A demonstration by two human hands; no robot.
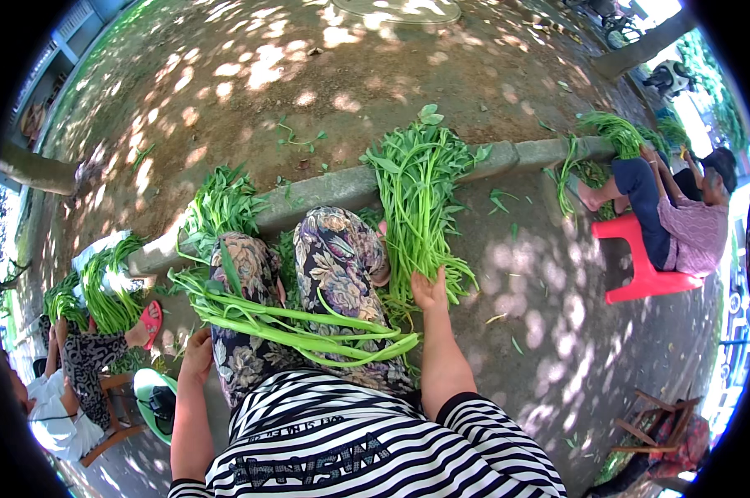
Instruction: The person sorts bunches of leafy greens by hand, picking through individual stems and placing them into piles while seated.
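Note:
A small bunch of water spinach stems (313,336) lies across my lap, its leafy end to the left. Beyond my right knee, a large bundle of water spinach (415,199) rests over a concrete kerb with its stems towards me. My right hand (430,289) touches the lower stems of that bundle, thumb apart; some fingers are hidden among the stems. My left hand (197,356) is down beside my left thigh, fingers curled and partly hidden against the patterned trousers. Another leafy heap of greens (222,205) sits on the kerb past my left knee.
The concrete kerb (331,190) crosses in front of my knees, with dappled soil beyond. At right, a person (692,218) on a red plastic stool (639,258) handles greens. At left, another seated person (64,404) does too, near a green basin (154,398). A wooden chair (658,423) stands lower right.

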